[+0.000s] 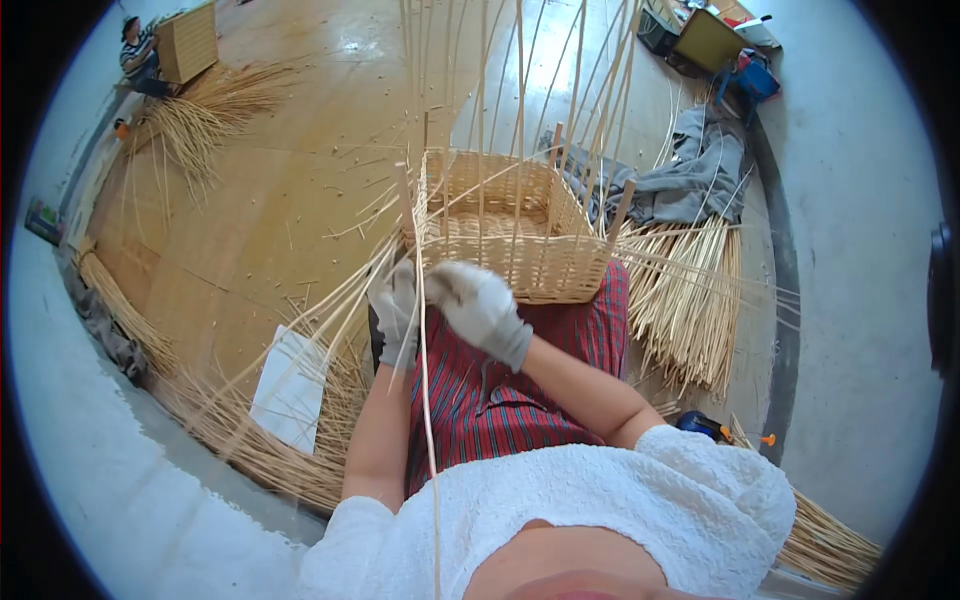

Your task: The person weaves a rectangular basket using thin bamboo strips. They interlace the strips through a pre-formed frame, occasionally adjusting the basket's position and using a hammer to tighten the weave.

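A rectangular basket of pale woven wicker (510, 268) sits open side up at the knees of a seated weaver, over a red cloth with dark stripes (500, 405), with tall, thin, straw-coloured stakes (520, 95) rising from it and flat wooden posts (620, 208) standing at its corners. At the near left corner, the left hand, in a white-and-grey work glove (396, 302), is beside a spray of loose pale strands (345, 298); its fingers are partly hidden, and whether they are closed on a strand cannot be told. The right hand, in a matching glove (478, 308), reaches to the same corner, its fingertips blurred and their grip likewise unclear. One long cream strand (428, 400) runs between the hands and down over the weaver's white textured top (570, 490). To the right, a thick bundle of straw-coloured rods (690, 300) lies partly under a crumpled grey cloth (690, 180); to the left, a white rectangular sheet (290, 388) rests among more rods (250, 440). Across the brown floor (250, 200), another person in a striped shirt (137, 52) sits beside a tan box-shaped piece (188, 42).
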Tool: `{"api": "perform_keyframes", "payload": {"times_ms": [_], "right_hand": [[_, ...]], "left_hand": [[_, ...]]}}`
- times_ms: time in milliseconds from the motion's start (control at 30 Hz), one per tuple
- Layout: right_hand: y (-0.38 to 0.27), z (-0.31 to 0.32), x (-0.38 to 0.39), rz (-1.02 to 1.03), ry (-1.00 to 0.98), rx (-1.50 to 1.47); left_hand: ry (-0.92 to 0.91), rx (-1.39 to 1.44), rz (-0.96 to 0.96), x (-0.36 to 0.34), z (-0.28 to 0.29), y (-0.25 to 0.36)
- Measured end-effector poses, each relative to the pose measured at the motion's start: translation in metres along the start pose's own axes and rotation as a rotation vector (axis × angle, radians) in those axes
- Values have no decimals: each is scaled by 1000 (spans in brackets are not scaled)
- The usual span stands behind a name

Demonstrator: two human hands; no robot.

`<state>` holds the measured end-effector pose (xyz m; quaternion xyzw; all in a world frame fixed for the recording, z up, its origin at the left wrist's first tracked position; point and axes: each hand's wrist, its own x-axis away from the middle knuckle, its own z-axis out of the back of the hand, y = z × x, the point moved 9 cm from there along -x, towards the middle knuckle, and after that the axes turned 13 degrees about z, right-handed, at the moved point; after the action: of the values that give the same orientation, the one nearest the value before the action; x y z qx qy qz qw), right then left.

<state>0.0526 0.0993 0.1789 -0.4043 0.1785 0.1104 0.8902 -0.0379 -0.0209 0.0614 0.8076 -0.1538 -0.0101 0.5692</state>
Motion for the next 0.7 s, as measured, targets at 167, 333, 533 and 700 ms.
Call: {"api": "perform_keyframes", "payload": {"times_ms": [167,333,533,700], "right_hand": [[-64,-11,17,358,-96,-9],[77,46,63,-215,539,-647],[128,58,38,-422,532,-471],[48,94,-72,152,454,527]], "left_hand": [[226,-166,-205,26,3,12],[125,-710,-354,50,-13,38],[-95,-1267,-455,49,-94,42],[22,-1451,-295,20,-96,16]]}}
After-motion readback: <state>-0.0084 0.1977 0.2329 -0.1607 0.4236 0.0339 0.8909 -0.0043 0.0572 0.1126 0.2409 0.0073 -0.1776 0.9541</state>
